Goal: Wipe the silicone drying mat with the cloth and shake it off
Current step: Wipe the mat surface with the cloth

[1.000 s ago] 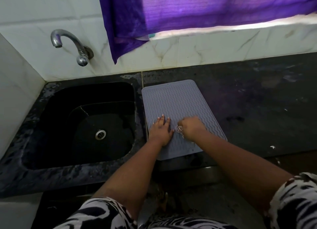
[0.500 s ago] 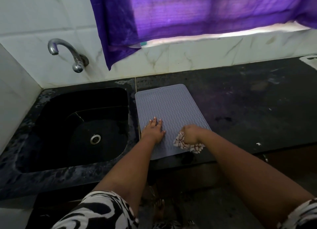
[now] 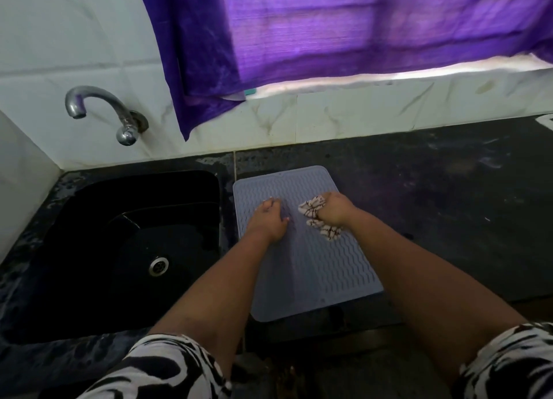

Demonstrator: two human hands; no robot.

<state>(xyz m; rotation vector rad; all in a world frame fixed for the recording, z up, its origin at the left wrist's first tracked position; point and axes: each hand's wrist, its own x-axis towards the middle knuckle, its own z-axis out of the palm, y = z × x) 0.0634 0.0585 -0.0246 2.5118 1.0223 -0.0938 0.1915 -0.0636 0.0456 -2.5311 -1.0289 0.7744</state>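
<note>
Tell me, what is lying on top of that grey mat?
On the mat rest the left hand, pressed flat, and the right hand gripping a patterned cloth. Whatever lies beneath the hands and cloth is hidden.

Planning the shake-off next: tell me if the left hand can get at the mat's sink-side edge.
Probably yes. The left hand rests flat on the mat close to that edge, nothing lies between, and the right hand holds the cloth farther right.

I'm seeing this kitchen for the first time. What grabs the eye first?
The purple curtain hanging across the top. Below it, on the dark counter, a grey mat lies beside the black sink, the left hand pressing on it, the right hand gripping a cloth.
</note>
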